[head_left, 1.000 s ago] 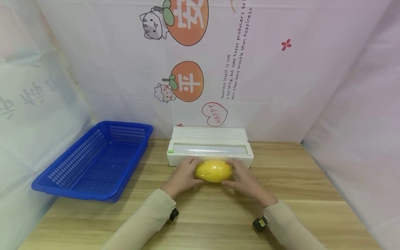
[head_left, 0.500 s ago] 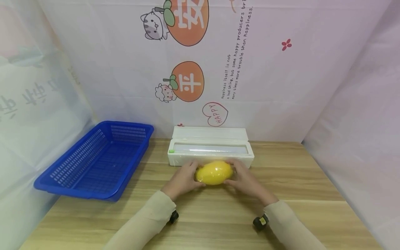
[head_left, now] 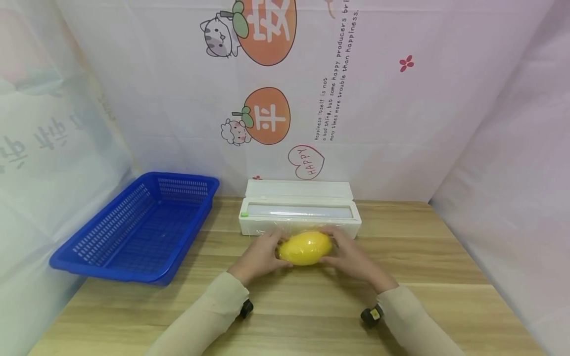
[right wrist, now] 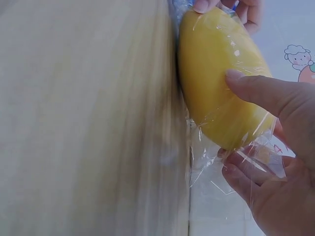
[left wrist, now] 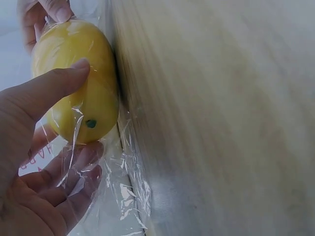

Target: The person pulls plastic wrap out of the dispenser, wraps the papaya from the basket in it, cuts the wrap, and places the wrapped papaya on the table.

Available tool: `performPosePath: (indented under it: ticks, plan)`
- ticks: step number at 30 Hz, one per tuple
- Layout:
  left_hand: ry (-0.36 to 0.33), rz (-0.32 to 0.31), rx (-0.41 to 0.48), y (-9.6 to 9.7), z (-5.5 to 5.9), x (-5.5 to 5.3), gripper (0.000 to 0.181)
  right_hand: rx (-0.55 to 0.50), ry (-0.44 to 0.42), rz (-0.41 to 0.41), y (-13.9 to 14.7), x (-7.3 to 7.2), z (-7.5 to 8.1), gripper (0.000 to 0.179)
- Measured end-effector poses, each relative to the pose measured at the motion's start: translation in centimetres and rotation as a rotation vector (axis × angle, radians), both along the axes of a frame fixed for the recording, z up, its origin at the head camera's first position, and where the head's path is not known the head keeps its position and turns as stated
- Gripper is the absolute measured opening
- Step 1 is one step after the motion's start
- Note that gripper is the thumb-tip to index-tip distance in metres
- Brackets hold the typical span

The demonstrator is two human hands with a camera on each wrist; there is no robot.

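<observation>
A yellow mango (head_left: pixel 305 248) with a small dark green stem spot, visible in the left wrist view, lies wrapped in clear cling film (left wrist: pixel 129 191). My left hand (head_left: pixel 262 254) grips its left end, the thumb on the near side. At the other end my right hand (head_left: pixel 352 257) holds it too, thumb pressing the film-covered skin in the right wrist view. Loose, crinkled film trails past the fingers of both hands. Just behind the mango stands a white cling film dispenser (head_left: pixel 300 212) with its lid raised and a roll inside.
A blue plastic basket (head_left: pixel 166 259) with slotted walls sits at the left of the wooden table (head_left: pixel 311 316). Printed white cloth (head_left: pixel 378 123) hangs behind and on both sides. A green slider (head_left: pixel 244 214) sits at the dispenser's left end.
The mango has come slightly nearer to me and tilted, its right end now farther back. Both hands keep their grip and shift slightly with it. Basket and dispenser stay put.
</observation>
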State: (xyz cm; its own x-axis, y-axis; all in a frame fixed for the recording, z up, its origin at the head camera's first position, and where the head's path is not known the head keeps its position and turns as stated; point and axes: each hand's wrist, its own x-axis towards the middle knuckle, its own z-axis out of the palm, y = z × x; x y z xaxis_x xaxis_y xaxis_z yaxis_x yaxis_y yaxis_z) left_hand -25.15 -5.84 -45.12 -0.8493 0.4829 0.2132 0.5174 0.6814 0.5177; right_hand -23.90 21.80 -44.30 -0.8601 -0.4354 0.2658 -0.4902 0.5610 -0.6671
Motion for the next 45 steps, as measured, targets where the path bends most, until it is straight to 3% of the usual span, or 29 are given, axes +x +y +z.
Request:
performPosePath:
  ticks: [6,13,23,31,38,45]
  plan:
    - [-0.025,-0.002,0.007,0.1,0.0,0.2,0.06,0.005,-0.038,0.0,0.2,0.1,0.3,0.073]
    - [-0.018,-0.015,0.02,0.0,0.0,0.3,0.058,0.016,-0.023,0.016,0.0,0.2,0.7,0.072]
    - [-0.068,-0.007,0.039,-0.4,-0.1,0.0,0.057,0.045,-0.046,0.027,-0.1,0.1,1.4,0.07]
    - [-0.124,-0.068,0.068,-0.7,0.0,-0.1,0.056,0.084,-0.079,-0.012,-0.1,0.6,1.1,0.069]
    - [-0.17,-0.135,0.065,-0.9,1.1,0.2,0.062,0.082,-0.066,0.008,0.1,1.6,1.2,0.064]
    - [-0.117,-0.249,0.023,-1.3,1.7,0.4,0.06,0.08,-0.123,0.02,0.7,2.4,1.0,0.064]
